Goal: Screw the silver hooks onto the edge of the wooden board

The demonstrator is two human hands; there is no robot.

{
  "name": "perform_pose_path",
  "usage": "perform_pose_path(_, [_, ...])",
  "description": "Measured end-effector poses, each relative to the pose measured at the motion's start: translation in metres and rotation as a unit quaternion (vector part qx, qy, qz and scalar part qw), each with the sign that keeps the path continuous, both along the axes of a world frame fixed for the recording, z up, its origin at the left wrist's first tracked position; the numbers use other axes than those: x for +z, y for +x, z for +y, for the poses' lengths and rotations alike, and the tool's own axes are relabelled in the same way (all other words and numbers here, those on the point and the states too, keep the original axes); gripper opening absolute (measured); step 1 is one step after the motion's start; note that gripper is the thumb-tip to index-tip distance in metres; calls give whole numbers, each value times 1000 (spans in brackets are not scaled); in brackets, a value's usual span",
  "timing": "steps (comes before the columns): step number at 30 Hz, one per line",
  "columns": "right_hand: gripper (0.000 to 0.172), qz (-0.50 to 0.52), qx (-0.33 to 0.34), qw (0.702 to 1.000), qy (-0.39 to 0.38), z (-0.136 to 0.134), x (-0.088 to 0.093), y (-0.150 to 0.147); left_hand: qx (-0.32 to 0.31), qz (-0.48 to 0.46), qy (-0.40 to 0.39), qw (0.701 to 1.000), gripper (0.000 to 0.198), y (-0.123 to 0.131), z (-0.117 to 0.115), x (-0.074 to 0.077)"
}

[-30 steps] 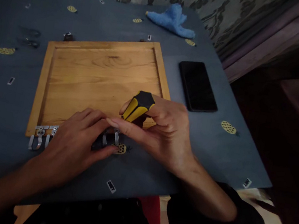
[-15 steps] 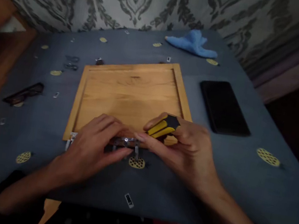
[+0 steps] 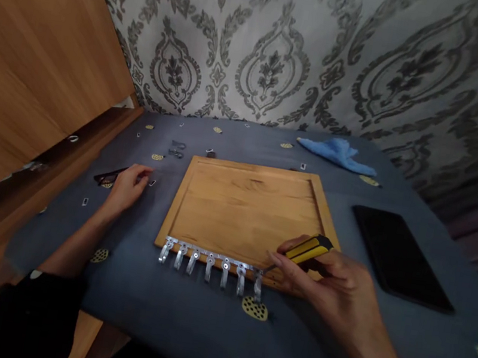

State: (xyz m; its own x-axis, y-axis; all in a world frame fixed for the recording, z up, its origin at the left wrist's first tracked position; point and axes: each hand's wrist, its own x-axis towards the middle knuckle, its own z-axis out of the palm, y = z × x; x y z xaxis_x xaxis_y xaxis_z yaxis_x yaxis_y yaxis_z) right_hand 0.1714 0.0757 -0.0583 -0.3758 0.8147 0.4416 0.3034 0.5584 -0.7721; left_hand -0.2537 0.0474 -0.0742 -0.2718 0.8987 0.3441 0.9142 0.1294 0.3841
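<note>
My right hand (image 3: 336, 279) is closed around a screwdriver with a yellow and black handle (image 3: 307, 249). Its thin shaft points down-left at the right end of a metal hook strip (image 3: 225, 264), whose several silver hooks hang along the near edge of a framed wooden board (image 3: 243, 210). At the left, my left hand (image 3: 129, 186) is over a slim dark object (image 3: 107, 176), perhaps folded glasses, and covers part of it. Its fingers are loosely bent and apart from the thumb; I see no firm grip.
Small grey metal hooks (image 3: 176, 150) lie beyond my left hand. A blue cloth (image 3: 337, 153) is at the back right, and a black phone or tablet (image 3: 403, 256) lies right of the board. A wooden cabinet (image 3: 46, 45) borders the table (image 3: 179, 327) on the left.
My left hand has let go of the hook strip and moved left to the dark object. The right hand keeps the screwdriver at the strip. The camera view has tilted up and leftward.
</note>
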Motion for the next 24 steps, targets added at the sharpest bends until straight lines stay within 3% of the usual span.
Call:
perform_pose_path(10, [47, 6, 11, 1000, -14, 1, 10, -6, 14, 46, 26, 999, 37, -16, 81, -21])
perform_pose_path(16, [46, 5, 13, 999, -43, 1, 8, -4, 34, 41, 23, 998, 36, -26, 85, -36])
perform_pose_path(24, [39, 20, 29, 999, -39, 0, 13, -6, 34, 44, 28, 998, 39, -21, 96, -27])
